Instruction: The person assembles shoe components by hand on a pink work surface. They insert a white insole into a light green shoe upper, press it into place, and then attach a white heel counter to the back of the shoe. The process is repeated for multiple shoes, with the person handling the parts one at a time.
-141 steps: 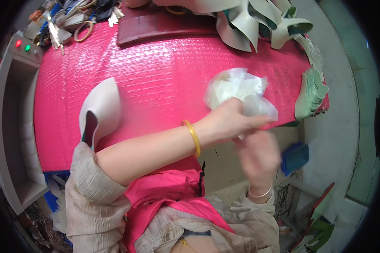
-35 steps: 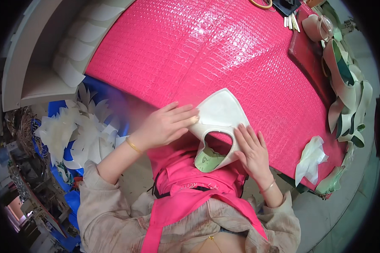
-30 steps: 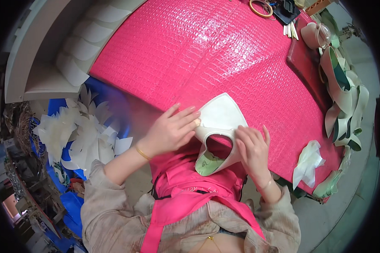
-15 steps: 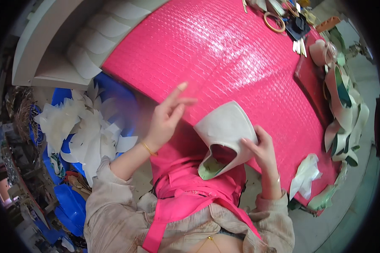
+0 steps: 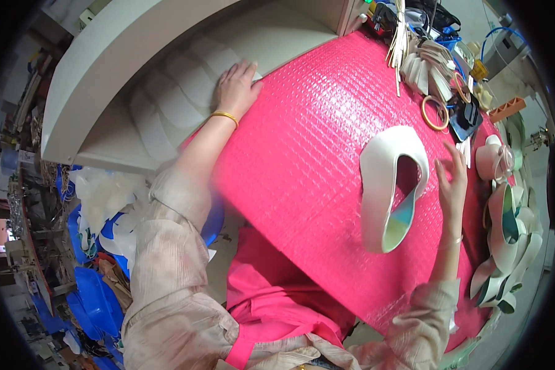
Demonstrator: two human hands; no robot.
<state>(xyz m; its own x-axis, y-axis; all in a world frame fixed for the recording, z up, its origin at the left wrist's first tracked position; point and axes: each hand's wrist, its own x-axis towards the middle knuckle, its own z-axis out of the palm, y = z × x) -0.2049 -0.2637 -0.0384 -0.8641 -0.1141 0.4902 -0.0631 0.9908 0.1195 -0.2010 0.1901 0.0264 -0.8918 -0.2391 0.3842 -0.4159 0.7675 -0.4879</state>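
Note:
A white shoe upper [image 5: 379, 166] with a pale green and blue lining lies on the pink table cover, its opening facing up. Just right of it my right hand [image 5: 453, 179] hovers with its fingers apart, holding nothing. My left hand [image 5: 237, 89] reaches to the near edge of a pale shelf unit. Its fingers lie over the right end of a row of white curved sheet pieces [image 5: 182, 86]. A white corner shows beside the fingertips; whether they grip it is hidden.
The pale cabinet's curved side [image 5: 98, 68] rises at the far left. Below it a blue bin [image 5: 213, 219] stands near white scraps [image 5: 108, 194]. More shoe uppers [image 5: 505, 246] are piled at the right edge. Tape rings [image 5: 435, 113] and white strips [image 5: 428, 65] lie at the back right.
My right hand has let go of the shoe upper, which now lies on the table farther forward and right. My left hand has moved up to the white pieces in the cabinet. The view has shifted.

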